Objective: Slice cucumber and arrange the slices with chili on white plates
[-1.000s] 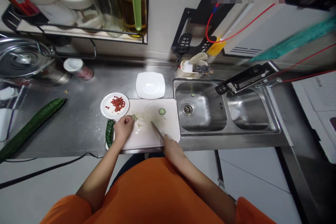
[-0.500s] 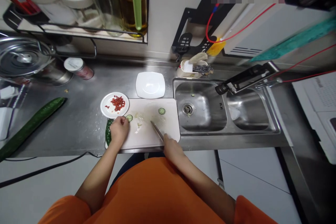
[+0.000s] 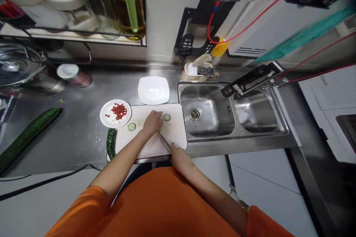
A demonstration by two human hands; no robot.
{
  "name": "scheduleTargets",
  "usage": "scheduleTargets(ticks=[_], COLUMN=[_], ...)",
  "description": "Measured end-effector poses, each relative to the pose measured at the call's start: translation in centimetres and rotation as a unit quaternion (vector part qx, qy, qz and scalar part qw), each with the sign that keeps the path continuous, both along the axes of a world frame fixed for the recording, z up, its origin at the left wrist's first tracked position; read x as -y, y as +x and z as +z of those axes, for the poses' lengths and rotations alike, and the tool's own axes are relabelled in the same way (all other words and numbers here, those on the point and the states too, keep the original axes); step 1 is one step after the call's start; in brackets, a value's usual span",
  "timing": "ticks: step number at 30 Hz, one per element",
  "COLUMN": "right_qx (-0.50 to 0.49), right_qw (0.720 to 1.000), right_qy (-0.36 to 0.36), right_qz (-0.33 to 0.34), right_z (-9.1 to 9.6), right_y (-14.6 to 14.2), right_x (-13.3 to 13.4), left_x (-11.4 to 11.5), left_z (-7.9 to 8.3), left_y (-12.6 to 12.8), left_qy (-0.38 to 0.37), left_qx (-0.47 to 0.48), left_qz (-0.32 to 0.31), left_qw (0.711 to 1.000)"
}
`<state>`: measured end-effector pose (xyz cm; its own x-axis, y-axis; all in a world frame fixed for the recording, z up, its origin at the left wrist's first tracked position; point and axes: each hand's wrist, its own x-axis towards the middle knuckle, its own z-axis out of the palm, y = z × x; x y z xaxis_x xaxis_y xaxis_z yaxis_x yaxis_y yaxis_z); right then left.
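My right hand [image 3: 181,158] grips the handle of a knife [image 3: 164,141], whose blade lies low over the white cutting board [image 3: 178,133]. Across the board reaches my left hand [image 3: 152,122], fingers stretched out and apart, holding nothing that I can see. Its fingertips are beside some cucumber slices [image 3: 167,117] on the right part of the board. Another cucumber slice [image 3: 131,126] lies flat toward the left. Along the board's left edge rests a cut piece of cucumber [image 3: 111,143]. The knife's tip is partly hidden by my left hand.
Chopped red chili sits on a round white plate [image 3: 104,116]; a square white plate [image 3: 153,90] stands behind the board. A long cucumber [image 3: 30,135] lies on the left counter. To the right is a double sink [image 3: 207,113] with a black arm-like fixture [image 3: 244,81] above it.
My left hand has moved right, from the slice at the left to the slices at the right, and its fingers have opened. My right hand still holds the knife. The view has shifted slightly.
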<state>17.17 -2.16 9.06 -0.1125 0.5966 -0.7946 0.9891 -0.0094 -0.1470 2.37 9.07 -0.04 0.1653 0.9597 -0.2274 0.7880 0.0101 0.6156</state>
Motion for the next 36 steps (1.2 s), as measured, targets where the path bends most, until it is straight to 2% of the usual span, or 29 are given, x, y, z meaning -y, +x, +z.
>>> scheduleTargets(ticks=[4,10,13,16,21,26,29,34,36], right_qx=[0.005,-0.001,0.001,0.007,0.007,0.000,-0.005,-0.001,-0.001], right_qw=[1.000,1.000,1.000,1.000,1.000,1.000,1.000,1.000,1.000], right_qy=[-0.010,-0.010,-0.004,-0.006,0.010,0.005,0.002,-0.016,-0.014], right_qz=[-0.003,-0.006,-0.001,0.002,0.004,0.002,-0.006,-0.021,-0.021], right_z=[0.1,-0.2,-0.3,-0.2,-0.4,-0.9,-0.7,-0.2,-0.1], right_y=[0.0,0.2,0.2,0.1,0.2,0.5,0.6,0.7,0.7], right_x=[-0.1,0.0,0.1,0.0,0.0,0.1,-0.1,-0.4,-0.4], left_x=[-0.5,-0.5,-0.6,-0.6,0.0,0.8,0.9,0.5,0.8], left_z=[-0.3,-0.9,-0.7,0.0,0.5,0.0,-0.2,-0.5,-0.7], left_y=[1.5,1.7,1.8,1.7,0.4,-2.7,-4.6,-6.0,-5.9], left_qy=[-0.026,-0.010,0.012,0.003,-0.003,-0.020,-0.020,-0.025,0.011], left_qx=[-0.009,0.003,0.008,0.024,0.059,0.081,0.077,0.042,0.045], left_qz=[-0.028,0.000,0.008,0.004,0.029,0.047,0.014,-0.104,-0.104], left_qw=[0.999,1.000,1.000,1.000,0.998,0.995,0.997,0.993,0.993])
